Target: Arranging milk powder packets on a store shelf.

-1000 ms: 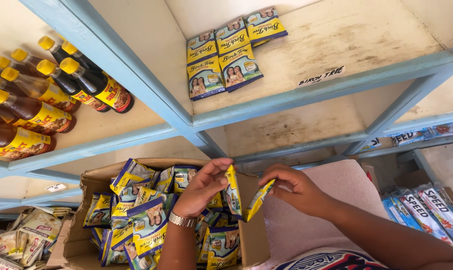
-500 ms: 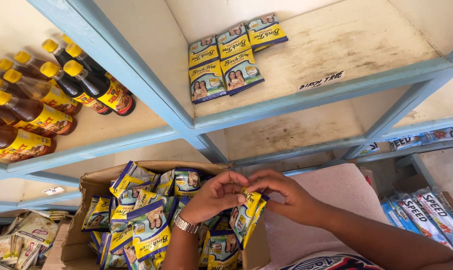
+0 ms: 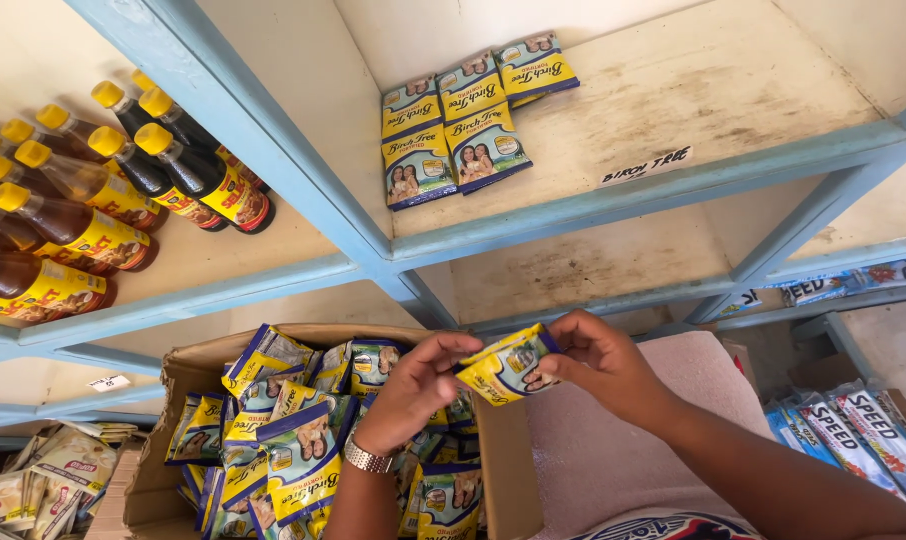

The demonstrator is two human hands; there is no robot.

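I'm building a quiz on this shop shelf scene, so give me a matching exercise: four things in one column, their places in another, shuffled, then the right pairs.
Things:
1. yellow-and-blue foil sachet
2. brown cardboard box
3. dark glass bottles with yellow caps
4. five blue-and-yellow sachets

Places:
A. lying on the upper left shelf
B. held between the left hand and right hand
C. laid flat on the upper right shelf
D. below the shelves, full of sachets

Pairs: 1-B, 2-D, 3-A, 4-C
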